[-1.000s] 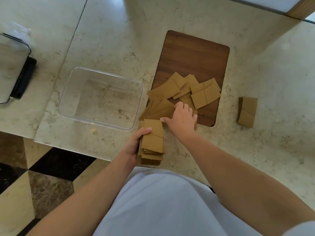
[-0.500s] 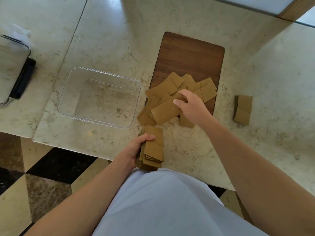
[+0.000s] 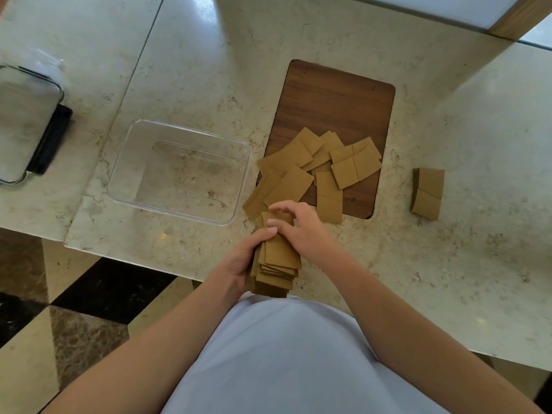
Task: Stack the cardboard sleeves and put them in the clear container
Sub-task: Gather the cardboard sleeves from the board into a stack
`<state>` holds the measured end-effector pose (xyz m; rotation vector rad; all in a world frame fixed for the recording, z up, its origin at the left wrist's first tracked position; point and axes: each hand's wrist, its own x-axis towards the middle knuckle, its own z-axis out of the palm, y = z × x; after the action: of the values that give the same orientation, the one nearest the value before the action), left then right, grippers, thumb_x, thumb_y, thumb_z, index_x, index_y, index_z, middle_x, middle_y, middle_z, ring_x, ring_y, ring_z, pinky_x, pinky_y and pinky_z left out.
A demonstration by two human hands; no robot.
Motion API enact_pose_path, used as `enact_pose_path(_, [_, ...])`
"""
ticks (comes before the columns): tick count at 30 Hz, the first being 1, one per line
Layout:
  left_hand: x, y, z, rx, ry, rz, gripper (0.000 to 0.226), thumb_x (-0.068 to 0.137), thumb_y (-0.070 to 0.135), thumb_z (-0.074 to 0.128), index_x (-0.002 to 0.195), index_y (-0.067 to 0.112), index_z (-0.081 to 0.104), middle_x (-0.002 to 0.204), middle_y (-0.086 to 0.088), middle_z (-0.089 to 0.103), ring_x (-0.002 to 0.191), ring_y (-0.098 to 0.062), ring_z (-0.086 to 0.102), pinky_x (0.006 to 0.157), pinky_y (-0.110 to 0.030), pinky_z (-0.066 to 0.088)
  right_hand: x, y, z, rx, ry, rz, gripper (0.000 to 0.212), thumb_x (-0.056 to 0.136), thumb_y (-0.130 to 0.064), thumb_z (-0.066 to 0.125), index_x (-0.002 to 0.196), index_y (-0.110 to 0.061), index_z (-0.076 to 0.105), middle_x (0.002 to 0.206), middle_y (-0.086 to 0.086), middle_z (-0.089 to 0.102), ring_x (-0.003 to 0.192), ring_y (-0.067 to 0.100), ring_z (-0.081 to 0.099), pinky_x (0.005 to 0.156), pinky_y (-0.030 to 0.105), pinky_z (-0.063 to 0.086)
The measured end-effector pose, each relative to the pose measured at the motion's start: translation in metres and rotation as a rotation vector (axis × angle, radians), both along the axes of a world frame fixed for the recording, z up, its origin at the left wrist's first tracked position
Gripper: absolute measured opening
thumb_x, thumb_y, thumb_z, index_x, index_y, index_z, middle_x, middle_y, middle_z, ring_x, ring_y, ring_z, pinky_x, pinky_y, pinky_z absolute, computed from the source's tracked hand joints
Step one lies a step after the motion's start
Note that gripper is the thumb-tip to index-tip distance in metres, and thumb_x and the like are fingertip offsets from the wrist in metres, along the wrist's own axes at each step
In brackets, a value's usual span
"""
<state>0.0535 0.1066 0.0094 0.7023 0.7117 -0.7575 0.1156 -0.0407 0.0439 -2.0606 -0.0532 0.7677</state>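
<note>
Now | stack of sleeves (image 3: pixel 279 258): tan, flat, uneven | both hands (image 3: pixel 301 231) gripping

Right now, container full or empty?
Empty: the clear container shows only the marble counter through its bottom; no sleeves inside.
</note>
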Motion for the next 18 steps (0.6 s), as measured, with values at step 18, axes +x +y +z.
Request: enact_pose_path(18, [0.035, -0.041, 0.029, 0.044, -0.089, -0.069, 0.045, 0.077, 0.026, 0.070, 0.118, 0.009, 0.068, 0.094, -0.019, 0.077, 0.079, -0.032, 0.076, 0.066, -0.045, 0.064, -0.021, -0.021, 0.018, 0.168, 0.150, -0.593, 0.045, 0.099, -0.053, 0.055, 0.137, -0.029, 0.050, 0.116, -0.011, 0.061, 0.102, 0.004, 0.061, 0.080, 0.028, 0.051])
